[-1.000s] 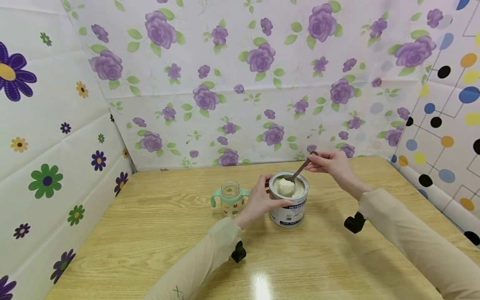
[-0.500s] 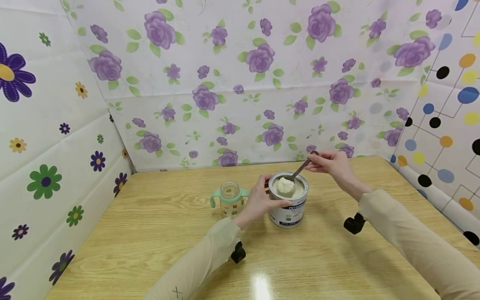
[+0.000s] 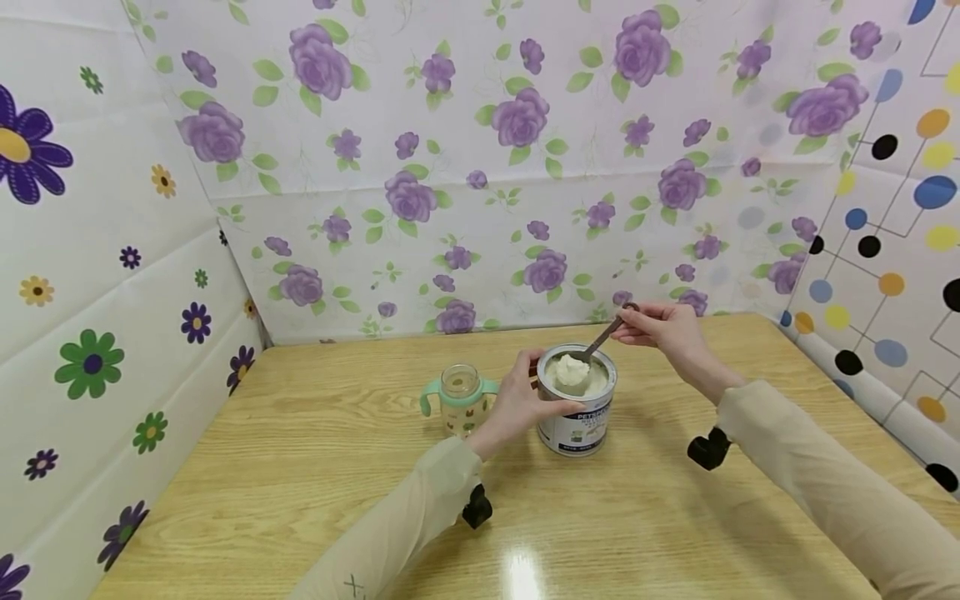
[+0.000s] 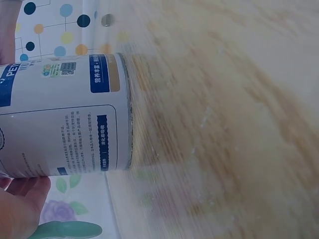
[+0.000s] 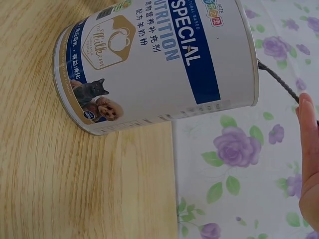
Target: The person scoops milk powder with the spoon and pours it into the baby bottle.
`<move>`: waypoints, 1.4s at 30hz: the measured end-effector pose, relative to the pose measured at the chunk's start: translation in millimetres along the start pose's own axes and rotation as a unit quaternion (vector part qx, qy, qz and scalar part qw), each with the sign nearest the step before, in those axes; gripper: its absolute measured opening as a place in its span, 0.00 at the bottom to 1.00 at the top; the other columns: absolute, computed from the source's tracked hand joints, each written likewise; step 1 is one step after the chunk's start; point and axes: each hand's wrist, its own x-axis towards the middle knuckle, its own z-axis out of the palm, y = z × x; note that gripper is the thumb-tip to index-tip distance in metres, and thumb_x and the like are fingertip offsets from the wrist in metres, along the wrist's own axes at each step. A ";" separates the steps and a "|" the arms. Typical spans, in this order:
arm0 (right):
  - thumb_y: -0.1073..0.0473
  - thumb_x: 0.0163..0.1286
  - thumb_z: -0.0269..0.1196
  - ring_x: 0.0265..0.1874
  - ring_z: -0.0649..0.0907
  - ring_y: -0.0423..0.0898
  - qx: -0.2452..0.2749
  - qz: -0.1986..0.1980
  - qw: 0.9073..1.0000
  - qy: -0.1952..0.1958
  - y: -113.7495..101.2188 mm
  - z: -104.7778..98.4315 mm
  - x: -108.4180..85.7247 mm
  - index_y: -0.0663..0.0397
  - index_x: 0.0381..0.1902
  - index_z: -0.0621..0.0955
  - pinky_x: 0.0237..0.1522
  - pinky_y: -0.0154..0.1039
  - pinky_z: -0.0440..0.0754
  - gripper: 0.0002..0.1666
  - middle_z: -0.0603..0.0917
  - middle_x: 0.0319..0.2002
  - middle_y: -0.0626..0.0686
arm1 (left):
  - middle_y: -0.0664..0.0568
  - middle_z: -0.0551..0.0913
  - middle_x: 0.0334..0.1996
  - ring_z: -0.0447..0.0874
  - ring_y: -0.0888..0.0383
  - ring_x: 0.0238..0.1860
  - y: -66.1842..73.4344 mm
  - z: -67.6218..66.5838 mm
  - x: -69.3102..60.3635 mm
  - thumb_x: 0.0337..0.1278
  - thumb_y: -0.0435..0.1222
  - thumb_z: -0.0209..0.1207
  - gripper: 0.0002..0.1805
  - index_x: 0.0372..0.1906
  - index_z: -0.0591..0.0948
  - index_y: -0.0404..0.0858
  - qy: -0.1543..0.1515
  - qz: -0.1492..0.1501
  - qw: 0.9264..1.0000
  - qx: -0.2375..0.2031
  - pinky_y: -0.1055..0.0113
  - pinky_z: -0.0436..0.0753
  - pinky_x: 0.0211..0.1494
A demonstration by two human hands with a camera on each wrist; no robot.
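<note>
Head view: gripping can (image 3: 581, 432) on table (image 3: 637, 525) with left hand (image 3: 521, 402), pinching spoon (image 3: 602, 336) heaped with powder (image 3: 573, 371) in right hand (image 3: 663, 329); barely shifting since half a second ago, seemingly pausing mid-scoop. Left wrist: steadying can. Right wrist: holding spoon.

There's your can (image 5: 164, 64), reading "SPECIAL NUTRITION" across its front, "XCZK" up by its rim (image 5: 253, 59), "Milk" in the gold emblem (image 5: 108, 41) further down, "营养丰富" low on its side.

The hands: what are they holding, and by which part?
The right hand pinches the spoon near its handle's end; the left hand grips the can by its side, below the rim.
</note>
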 end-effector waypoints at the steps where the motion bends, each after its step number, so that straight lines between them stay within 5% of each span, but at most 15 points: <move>1: 0.66 0.63 0.60 0.27 0.83 0.50 -0.003 0.000 1.000 0.002 0.2 0.2 -0.2 0.74 0.37 0.79 0.33 0.40 0.79 0.11 0.83 0.26 0.61 | 0.58 0.69 0.49 0.70 0.61 0.49 0.1 -0.2 -0.1 0.32 0.42 0.74 0.43 0.58 0.63 0.42 0.000 -0.001 1.000 -0.001 0.66 0.71 0.50; 8: 0.67 0.62 0.60 0.26 0.83 0.49 0.010 -0.011 1.000 0.004 1.3 0.1 -0.6 0.66 0.33 0.82 0.33 0.40 0.79 0.06 0.83 0.26 0.61 | 0.58 0.68 0.50 0.69 0.61 0.50 0.1 0.0 -0.3 0.32 0.42 0.74 0.44 0.59 0.62 0.43 0.002 -0.006 1.000 -0.001 0.65 0.71 0.50; 15: 0.68 0.62 0.59 0.26 0.83 0.49 0.029 -0.020 0.999 -0.005 -1.6 -0.3 -0.3 0.74 0.37 0.80 0.33 0.39 0.79 0.10 0.83 0.26 0.61 | 0.54 0.68 0.51 0.68 0.57 0.52 3.5 -0.8 -1.6 0.34 0.43 0.73 0.45 0.60 0.61 0.40 0.002 -0.007 1.000 0.010 0.63 0.70 0.52; 23: 0.69 0.62 0.59 0.26 0.83 0.49 0.044 -0.014 0.999 -0.005 -2.6 -0.3 -0.8 0.68 0.34 0.82 0.34 0.40 0.78 0.06 0.83 0.27 0.61 | 0.49 0.64 0.58 0.64 0.56 0.57 7.7 -2.3 -2.6 0.34 0.42 0.73 0.53 0.66 0.54 0.37 -0.013 -0.011 1.000 0.015 0.60 0.66 0.56; 28: 0.69 0.62 0.59 0.27 0.83 0.50 0.047 -0.013 0.999 -0.002 -2.4 -1.1 -1.0 0.76 0.39 0.78 0.34 0.40 0.78 0.11 0.83 0.27 0.61 | 0.45 0.60 0.62 0.59 0.53 0.61 12.4 -5.8 -2.7 0.33 0.43 0.73 0.56 0.68 0.51 0.37 -0.010 -0.011 1.000 0.027 0.58 0.63 0.59; 34: 0.68 0.62 0.60 0.27 0.83 0.50 0.038 -0.003 0.999 0.014 -2.5 -3.1 0.1 0.79 0.42 0.76 0.34 0.40 0.78 0.16 0.83 0.27 0.61 | 0.49 0.58 0.64 0.55 0.52 0.63 21.5 -12.2 -1.1 0.36 0.41 0.72 0.54 0.68 0.51 0.41 0.000 -0.007 1.000 0.017 0.63 0.61 0.60; 42: 0.65 0.62 0.61 0.27 0.83 0.49 0.021 0.025 0.998 0.048 -5.1 -4.4 0.7 0.71 0.39 0.80 0.34 0.39 0.79 0.12 0.83 0.27 0.60 | 0.48 0.57 0.63 0.56 0.54 0.62 32.9 -28.9 5.4 0.37 0.39 0.72 0.54 0.68 0.50 0.39 0.001 0.031 1.000 0.005 0.62 0.60 0.60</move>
